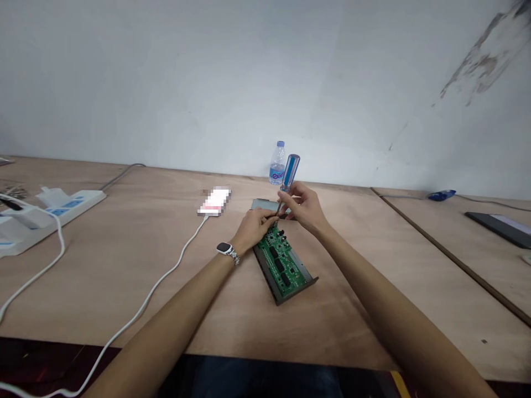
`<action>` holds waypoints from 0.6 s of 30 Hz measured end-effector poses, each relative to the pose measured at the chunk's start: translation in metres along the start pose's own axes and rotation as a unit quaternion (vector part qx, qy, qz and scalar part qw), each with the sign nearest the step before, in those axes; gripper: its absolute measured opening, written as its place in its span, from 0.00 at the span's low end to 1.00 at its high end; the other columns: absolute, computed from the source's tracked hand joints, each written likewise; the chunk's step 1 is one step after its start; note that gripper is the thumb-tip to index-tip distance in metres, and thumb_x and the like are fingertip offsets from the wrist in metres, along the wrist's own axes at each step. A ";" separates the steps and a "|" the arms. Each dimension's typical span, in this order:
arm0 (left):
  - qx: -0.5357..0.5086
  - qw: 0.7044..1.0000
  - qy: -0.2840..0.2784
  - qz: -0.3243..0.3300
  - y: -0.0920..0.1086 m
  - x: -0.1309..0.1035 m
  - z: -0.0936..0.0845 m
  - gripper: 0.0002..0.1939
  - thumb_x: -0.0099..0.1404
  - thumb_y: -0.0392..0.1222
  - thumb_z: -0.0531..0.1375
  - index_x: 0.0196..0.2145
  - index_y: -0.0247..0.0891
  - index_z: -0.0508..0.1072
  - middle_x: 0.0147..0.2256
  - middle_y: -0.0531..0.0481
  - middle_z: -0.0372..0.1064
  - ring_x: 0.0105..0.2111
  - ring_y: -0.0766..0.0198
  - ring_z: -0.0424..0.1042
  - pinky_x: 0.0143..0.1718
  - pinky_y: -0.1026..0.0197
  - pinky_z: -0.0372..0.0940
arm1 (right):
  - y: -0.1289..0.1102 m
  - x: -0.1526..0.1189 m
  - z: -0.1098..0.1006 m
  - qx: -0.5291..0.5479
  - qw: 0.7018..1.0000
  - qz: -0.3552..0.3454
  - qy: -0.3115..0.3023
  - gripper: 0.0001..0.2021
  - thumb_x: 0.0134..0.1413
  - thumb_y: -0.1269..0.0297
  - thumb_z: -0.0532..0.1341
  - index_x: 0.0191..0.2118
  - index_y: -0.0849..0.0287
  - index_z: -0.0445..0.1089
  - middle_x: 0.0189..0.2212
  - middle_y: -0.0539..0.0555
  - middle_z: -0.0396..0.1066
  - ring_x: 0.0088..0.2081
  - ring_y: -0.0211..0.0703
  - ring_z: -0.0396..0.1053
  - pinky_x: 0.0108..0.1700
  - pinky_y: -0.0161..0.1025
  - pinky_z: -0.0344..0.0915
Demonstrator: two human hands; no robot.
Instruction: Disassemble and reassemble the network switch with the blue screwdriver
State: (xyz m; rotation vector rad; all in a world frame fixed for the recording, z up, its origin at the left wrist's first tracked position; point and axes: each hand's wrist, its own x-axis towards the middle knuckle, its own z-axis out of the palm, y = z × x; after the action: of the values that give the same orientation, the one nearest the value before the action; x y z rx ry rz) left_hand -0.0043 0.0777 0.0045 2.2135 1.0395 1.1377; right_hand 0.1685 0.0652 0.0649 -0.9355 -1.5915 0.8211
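A green circuit board (282,260) sits in an open dark metal casing (265,273), lying at a slant on the table. My left hand (253,225) grips the far end of this unit, its thumb and fingers close to the screwdriver's shaft. In my right hand (305,203) is a screwdriver (291,168) with a clear and blue handle, held nearly upright. Its shaft points down at the far end of the board; the tip is hidden by my fingers. Behind my hands lies a flat grey metal piece (265,202), partly covered.
A water bottle (277,166) stands by the wall. A phone (214,202) on a white cable (166,273) lies left of my hands. Further left is a power strip (78,202) with plugs. At right are a blue object (442,195) and a dark flat device (498,226).
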 end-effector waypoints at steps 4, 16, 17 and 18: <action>0.023 0.999 0.033 -0.017 -0.005 0.001 0.003 0.13 0.68 0.47 0.61 0.45 0.43 0.83 0.36 0.46 0.77 0.35 0.57 0.73 0.37 0.58 0.67 | 0.007 0.001 -0.001 -0.026 0.999 0.006 0.024 0.21 0.45 0.46 0.72 0.31 0.60 0.71 0.24 0.53 0.74 0.25 0.44 0.74 0.20 0.36 0.70; 0.059 0.994 0.068 -0.054 0.000 0.003 0.006 0.08 0.64 0.47 0.66 0.35 0.41 0.82 0.30 0.49 0.73 0.33 0.58 0.71 0.35 0.59 0.63 | 0.007 -0.001 0.003 -0.089 0.995 -0.027 0.048 0.14 0.51 0.53 0.69 0.32 0.58 0.71 0.29 0.55 0.76 0.27 0.44 0.74 0.25 0.38 0.72; 0.062 0.994 0.068 -0.052 0.000 0.003 0.007 0.08 0.64 0.47 0.66 0.34 0.42 0.82 0.31 0.49 0.74 0.34 0.58 0.71 0.35 0.59 0.63 | 0.008 0.000 0.004 -0.078 0.995 -0.020 0.060 0.14 0.50 0.52 0.69 0.31 0.58 0.70 0.26 0.54 0.75 0.25 0.44 0.73 0.24 0.39 0.72; 0.062 0.995 0.068 -0.050 0.001 0.003 0.007 0.08 0.64 0.47 0.65 0.34 0.42 0.81 0.31 0.49 0.75 0.35 0.58 0.71 0.36 0.59 0.63 | 0.009 0.000 0.004 -0.063 0.996 -0.010 0.061 0.15 0.50 0.52 0.70 0.29 0.58 0.70 0.23 0.53 0.73 0.23 0.44 0.73 0.24 0.39 0.72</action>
State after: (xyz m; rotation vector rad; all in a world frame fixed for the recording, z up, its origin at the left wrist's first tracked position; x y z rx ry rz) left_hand 0.0030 0.0790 0.0025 2.1754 1.2939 1.2228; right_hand 0.1656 0.0694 0.0558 -1.0387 -1.5574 0.6420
